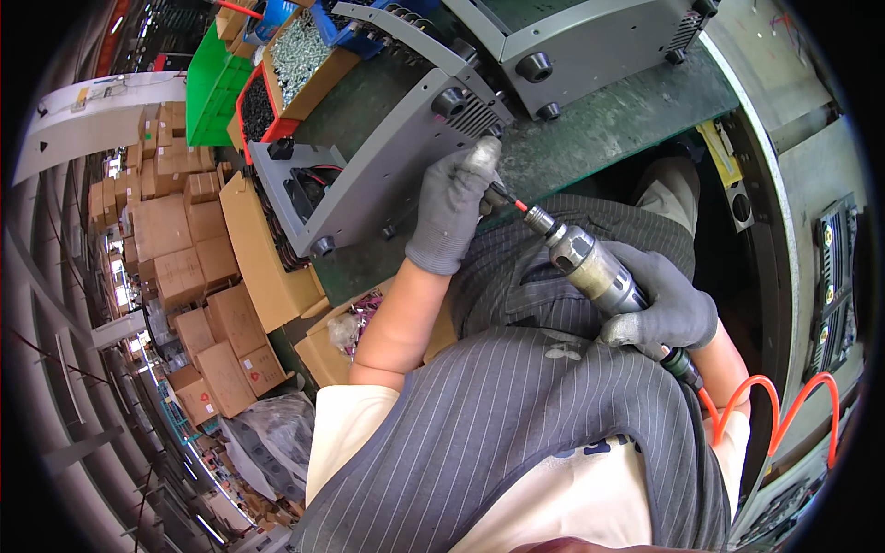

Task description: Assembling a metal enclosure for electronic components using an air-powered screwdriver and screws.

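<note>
My right hand (659, 300), in a grey glove, is wrapped round the body of an air screwdriver (595, 267). Its bit points up and left, with an orange-red section near the end. At the bit's tip my gloved left hand (452, 203) pinches a small black part (498, 194), which looks like a rubber foot; the fingers partly hide it. Just beyond that hand, a grey metal machine housing (387, 157) lies tilted on the bench, with black feet (450, 101) and vent slots on its face. Another grey housing (599, 55) of the same kind lies to its right.
The dark green bench top (590, 138) lies under the housings. A red bin (258, 111) of black parts and a box of screws (300, 60) stand at the far left, beside a green bin (217, 92). The orange coiled hose (774, 415) trails right. Stacked cartons (189, 230) fill the left.
</note>
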The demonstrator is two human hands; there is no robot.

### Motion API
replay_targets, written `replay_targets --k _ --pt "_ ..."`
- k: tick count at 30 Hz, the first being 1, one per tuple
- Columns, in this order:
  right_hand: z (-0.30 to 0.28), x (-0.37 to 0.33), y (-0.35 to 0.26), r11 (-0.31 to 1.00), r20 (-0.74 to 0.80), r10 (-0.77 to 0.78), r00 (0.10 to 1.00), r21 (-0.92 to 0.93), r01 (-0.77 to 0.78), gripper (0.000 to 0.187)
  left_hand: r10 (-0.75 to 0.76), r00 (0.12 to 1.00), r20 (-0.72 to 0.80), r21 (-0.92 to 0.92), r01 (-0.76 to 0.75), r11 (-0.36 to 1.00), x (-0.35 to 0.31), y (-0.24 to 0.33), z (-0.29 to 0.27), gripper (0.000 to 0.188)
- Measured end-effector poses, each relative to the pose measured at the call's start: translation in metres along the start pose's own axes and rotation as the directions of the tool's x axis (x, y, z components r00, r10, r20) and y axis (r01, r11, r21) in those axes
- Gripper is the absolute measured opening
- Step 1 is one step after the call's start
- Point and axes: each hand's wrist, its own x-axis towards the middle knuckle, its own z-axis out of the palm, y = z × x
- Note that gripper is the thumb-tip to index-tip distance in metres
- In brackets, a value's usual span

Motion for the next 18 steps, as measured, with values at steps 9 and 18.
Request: replay_targets --k 9,18 --pt "0.002 0.000 -0.005 0.991 0.073 -0.010 0.997 0.133 0.000 0.083 0.167 0.964 0.206 -0.096 -0.150 0.984 0.001 0.007 -0.006 0.034" --pt "0.006 0.012 -0.005 0.992 -0.017 -0.123 0.992 -0.018 0.123 0.084 0.020 1.000 -0.017 -0.435 -0.025 0.900 -0.007 0.012 0.019 0.041"
